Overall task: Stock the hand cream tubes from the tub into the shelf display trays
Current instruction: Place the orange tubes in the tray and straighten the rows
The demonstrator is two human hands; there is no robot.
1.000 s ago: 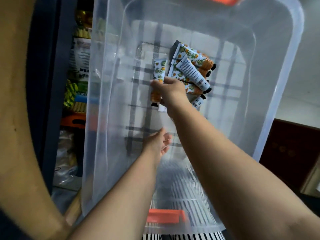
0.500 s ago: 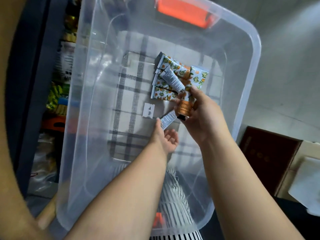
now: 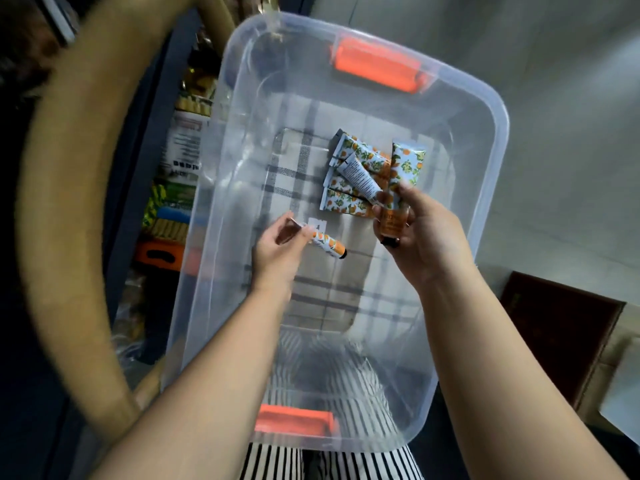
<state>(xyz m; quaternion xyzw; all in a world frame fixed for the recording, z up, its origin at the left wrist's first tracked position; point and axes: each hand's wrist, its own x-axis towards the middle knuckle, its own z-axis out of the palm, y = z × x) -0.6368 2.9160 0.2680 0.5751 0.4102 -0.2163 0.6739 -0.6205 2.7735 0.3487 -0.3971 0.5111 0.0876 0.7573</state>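
A clear plastic tub (image 3: 491,140) with orange handles fills the view. Several hand cream tubes (image 3: 349,174) with an orange-fruit print lie in a loose pile on its floor at the far right. My right hand (image 3: 422,237) grips one upright tube (image 3: 403,174) by its orange lower end, black cap down, just right of the pile. My left hand (image 3: 277,247) pinches another tube (image 3: 327,244) lying low over the tub floor, its black cap pointing right. A small white tag (image 3: 317,223) lies beside that tube.
A dark shelf unit with packaged goods (image 3: 180,174) stands left of the tub. A tan curved bar (image 3: 59,188) arcs along the left. Striped fabric (image 3: 329,459) shows under the near end of the tub. A dark brown panel (image 3: 561,334) sits at the right.
My left hand has moved left and taken hold of the single tube from the tub floor. My right hand keeps its tube and has shifted slightly right. The camera has pulled back.
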